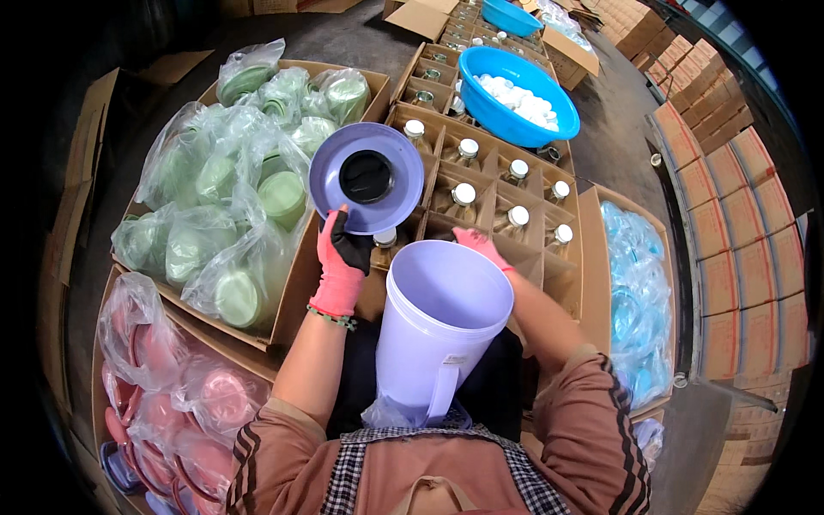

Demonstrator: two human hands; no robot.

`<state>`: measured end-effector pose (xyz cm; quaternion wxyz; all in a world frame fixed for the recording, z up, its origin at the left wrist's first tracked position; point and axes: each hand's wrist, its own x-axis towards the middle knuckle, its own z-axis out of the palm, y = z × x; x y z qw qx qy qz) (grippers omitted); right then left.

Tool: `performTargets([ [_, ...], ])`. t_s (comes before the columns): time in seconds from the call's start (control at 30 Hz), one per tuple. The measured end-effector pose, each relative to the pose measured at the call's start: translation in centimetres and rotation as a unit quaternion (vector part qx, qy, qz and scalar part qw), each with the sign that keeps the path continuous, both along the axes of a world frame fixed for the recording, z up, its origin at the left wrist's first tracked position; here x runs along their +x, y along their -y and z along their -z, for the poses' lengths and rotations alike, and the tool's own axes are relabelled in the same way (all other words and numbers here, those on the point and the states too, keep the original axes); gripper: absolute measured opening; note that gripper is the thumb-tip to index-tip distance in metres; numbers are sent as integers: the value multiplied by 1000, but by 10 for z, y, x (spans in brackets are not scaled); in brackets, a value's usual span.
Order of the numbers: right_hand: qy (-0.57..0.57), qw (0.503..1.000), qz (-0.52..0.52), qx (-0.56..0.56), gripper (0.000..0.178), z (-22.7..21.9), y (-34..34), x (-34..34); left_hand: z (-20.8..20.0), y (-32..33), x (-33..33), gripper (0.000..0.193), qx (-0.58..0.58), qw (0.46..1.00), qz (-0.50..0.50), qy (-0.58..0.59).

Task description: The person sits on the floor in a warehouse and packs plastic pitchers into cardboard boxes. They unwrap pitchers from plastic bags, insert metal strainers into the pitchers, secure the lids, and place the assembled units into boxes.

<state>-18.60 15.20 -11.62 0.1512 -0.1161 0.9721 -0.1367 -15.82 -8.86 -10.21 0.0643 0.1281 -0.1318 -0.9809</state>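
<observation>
My left hand (337,262), in a pink glove with dark finger parts, grips the edge of a round purple lid (408,176) with a black disc in its middle. The lid is held up over the corner of a divided carton. In front of my body a large purple jug (421,360) stands uncovered, mouth up and handle toward me. Past its far rim is my right hand (482,245), also pink-gloved, at the carton's compartments. The jug hides part of it, so its fingers and anything in them cannot be made out.
White-capped glass bottles (463,196) stand in the divided carton (524,245). A blue basin (481,107) of white caps sits beyond. Cartons of bagged green (282,197), pink (225,395) and blue (627,300) plasticware flank me. Stacked cartons (742,223) line the right.
</observation>
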Motion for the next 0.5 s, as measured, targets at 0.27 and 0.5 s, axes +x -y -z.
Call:
performTargets([
  [0.27, -214, 972, 61, -69, 53, -237, -45, 32, -10, 10, 9, 45, 2, 998, -18, -62],
  [0.5, -192, 790, 263, -520, 23, -282, -119, 115, -26, -28, 10, 38, 25, 882, 198, -427],
])
